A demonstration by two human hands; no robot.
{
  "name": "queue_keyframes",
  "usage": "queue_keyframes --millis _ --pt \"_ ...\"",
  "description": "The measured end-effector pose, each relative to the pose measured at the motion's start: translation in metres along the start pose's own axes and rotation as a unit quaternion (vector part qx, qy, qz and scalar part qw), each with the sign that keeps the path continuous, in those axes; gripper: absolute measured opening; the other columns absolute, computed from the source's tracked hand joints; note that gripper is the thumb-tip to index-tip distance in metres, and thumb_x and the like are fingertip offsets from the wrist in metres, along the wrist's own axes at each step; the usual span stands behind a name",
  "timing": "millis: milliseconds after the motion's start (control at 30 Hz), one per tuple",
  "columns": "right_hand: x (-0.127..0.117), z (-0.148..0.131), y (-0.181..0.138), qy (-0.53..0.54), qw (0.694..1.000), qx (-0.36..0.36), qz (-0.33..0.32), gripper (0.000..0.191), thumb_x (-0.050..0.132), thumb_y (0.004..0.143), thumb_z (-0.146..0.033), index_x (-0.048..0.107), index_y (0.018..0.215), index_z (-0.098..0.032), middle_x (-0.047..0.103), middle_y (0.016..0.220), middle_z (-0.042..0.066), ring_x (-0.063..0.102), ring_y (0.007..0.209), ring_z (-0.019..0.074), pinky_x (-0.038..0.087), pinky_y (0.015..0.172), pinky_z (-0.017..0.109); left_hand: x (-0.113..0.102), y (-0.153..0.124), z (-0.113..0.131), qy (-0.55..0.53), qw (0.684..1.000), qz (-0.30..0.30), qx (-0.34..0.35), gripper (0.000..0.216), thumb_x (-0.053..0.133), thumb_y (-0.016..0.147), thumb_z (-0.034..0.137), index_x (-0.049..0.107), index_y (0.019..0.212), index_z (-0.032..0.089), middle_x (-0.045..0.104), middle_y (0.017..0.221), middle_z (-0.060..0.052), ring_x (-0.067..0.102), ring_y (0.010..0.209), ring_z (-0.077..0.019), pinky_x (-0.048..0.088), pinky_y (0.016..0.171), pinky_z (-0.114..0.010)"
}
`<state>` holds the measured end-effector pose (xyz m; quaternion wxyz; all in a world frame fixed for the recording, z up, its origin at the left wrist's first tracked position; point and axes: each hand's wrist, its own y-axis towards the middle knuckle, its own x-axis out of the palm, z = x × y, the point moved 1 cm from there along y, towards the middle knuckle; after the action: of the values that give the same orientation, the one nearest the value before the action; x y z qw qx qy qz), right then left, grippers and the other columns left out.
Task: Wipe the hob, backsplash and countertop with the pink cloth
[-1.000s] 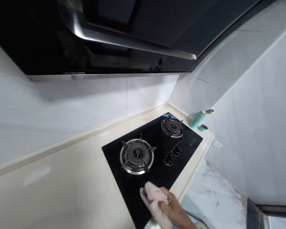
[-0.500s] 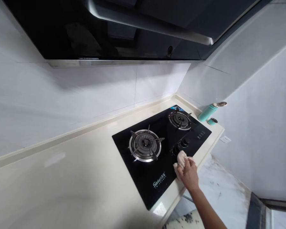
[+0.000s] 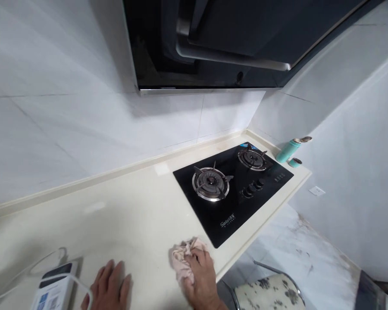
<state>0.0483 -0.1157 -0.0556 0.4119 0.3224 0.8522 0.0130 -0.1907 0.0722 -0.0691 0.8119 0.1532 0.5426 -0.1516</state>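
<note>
A crumpled pinkish cloth point(image 3: 183, 261) is bunched under my right hand point(image 3: 201, 275), whose fingers grip it against the cream countertop point(image 3: 139, 224). Both are just left of the front corner of the black gas stove point(image 3: 220, 230). Over at the bottom left, my left hand point(image 3: 108, 287) rests on the counter with its fingers spread, holding nothing. Beside it lies a white box point(image 3: 56, 286) with a dark panel on top. A white cable point(image 3: 79, 282) loops over the box and passes by my left hand.
A dark range hood point(image 3: 213, 51) hangs over the stove. In the far right corner stand a teal bottle point(image 3: 288, 150) with its lid open and a small teal cup point(image 3: 295, 162). A chair with a patterned seat point(image 3: 268, 295) is below the counter's front edge.
My right hand has moved left with the cloth, from the stove's front by the knobs onto the countertop. My view has shifted left, bringing my left hand, the box and the cable into sight.
</note>
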Motion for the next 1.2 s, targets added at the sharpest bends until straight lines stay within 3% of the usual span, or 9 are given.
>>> queue_keyframes --millis 100,300,367,467,533,633,767,967,1200 --pt "0.009 -0.03 0.002 0.212 0.977 0.017 -0.032 0.042 0.061 0.083 -0.03 0.068 0.124 -0.024 0.066 0.131 0.012 0.062 0.122 0.0324 0.051 0.108 0.051 -0.001 0.001 -0.004 -0.008 0.999 0.029 0.029 0.057 0.037 0.102 0.055 0.064 0.14 0.022 0.054 0.161 -0.017 0.043 0.155 -0.037 0.039 0.122 -0.064" --pt "-0.017 -0.033 0.022 0.49 0.802 0.305 -0.157 0.058 0.064 0.085 -0.048 0.064 0.138 -0.024 0.075 0.118 0.01 0.071 0.105 0.0288 0.057 0.098 0.046 -0.001 -0.003 -0.018 -0.088 0.993 0.058 0.055 0.049 0.041 0.102 0.054 0.073 0.122 0.023 0.068 0.144 -0.015 0.056 0.144 -0.0327 0.046 0.119 -0.056" --pt "-0.037 -0.008 0.035 0.454 0.829 0.299 -0.131 0.062 0.071 0.079 -0.051 0.067 0.135 -0.024 0.073 0.124 0.011 0.07 0.109 0.0293 0.057 0.098 0.046 -0.001 -0.008 -0.025 -0.134 0.989 0.05 0.04 0.048 0.043 0.102 0.056 0.074 0.119 0.024 0.07 0.14 -0.014 0.059 0.14 -0.0317 0.048 0.119 -0.056" --pt "-0.075 0.044 0.054 0.286 0.925 0.248 0.005 0.061 0.075 0.073 -0.057 0.07 0.124 -0.025 0.068 0.134 0.012 0.068 0.108 0.0288 0.059 0.095 0.046 -0.002 -0.021 -0.037 -0.182 0.981 0.054 0.038 0.046 0.048 0.101 0.056 0.075 0.121 0.025 0.071 0.139 -0.012 0.063 0.135 -0.0302 0.051 0.118 -0.056" --pt "-0.096 0.072 0.059 0.195 0.948 0.235 0.087 0.059 0.07 0.078 -0.061 0.069 0.124 -0.024 0.068 0.133 0.014 0.069 0.105 0.0283 0.06 0.093 0.047 -0.001 -0.034 -0.046 -0.19 0.978 0.067 0.06 0.042 0.051 0.101 0.054 0.075 0.122 0.026 0.072 0.137 -0.01 0.065 0.132 -0.0291 0.054 0.116 -0.054" --pt "-0.103 0.082 0.052 0.123 0.968 0.196 0.094 0.054 0.059 0.091 -0.062 0.069 0.126 -0.022 0.07 0.128 0.016 0.07 0.104 0.0298 0.06 0.092 0.05 -0.001 -0.057 -0.057 -0.175 0.974 0.094 0.107 0.033 0.055 0.102 0.046 0.075 0.121 0.029 0.074 0.134 -0.008 0.069 0.127 -0.0277 0.059 0.109 -0.048" --pt "-0.057 0.046 0.035 -0.044 0.996 0.073 0.003 0.054 0.054 0.101 -0.062 0.068 0.141 -0.029 0.059 0.151 0.017 0.057 0.137 0.0384 0.05 0.108 0.063 -0.007 -0.074 -0.059 -0.143 0.97 0.118 0.155 0.027 0.056 0.102 0.036 0.074 0.121 0.03 0.072 0.138 -0.008 0.067 0.131 -0.0273 0.058 0.108 -0.046" --pt "0.031 -0.014 0.031 -0.195 0.978 0.015 -0.069 0.076 0.079 0.087 -0.06 0.06 0.154 -0.03 0.037 0.172 0.022 0.025 0.155 0.0609 0.029 0.108 0.088 -0.023 -0.07 -0.046 -0.086 0.963 0.143 0.211 0.027 0.056 0.101 0.027 0.073 0.122 0.029 0.074 0.135 -0.007 0.067 0.129 -0.0256 0.057 0.106 -0.042" --pt "0.081 -0.096 0.012 -0.063 0.956 -0.119 -0.261 0.062 0.08 0.087 -0.054 0.063 0.144 -0.034 0.048 0.166 0.012 0.031 0.155 0.0479 0.023 0.12 0.08 -0.017 -0.072 -0.051 -0.108 0.974 0.121 0.16 0.031 0.054 0.103 0.033 0.067 0.13 0.026 0.071 0.136 -0.009 0.067 0.127 -0.0267 0.054 0.108 -0.044"
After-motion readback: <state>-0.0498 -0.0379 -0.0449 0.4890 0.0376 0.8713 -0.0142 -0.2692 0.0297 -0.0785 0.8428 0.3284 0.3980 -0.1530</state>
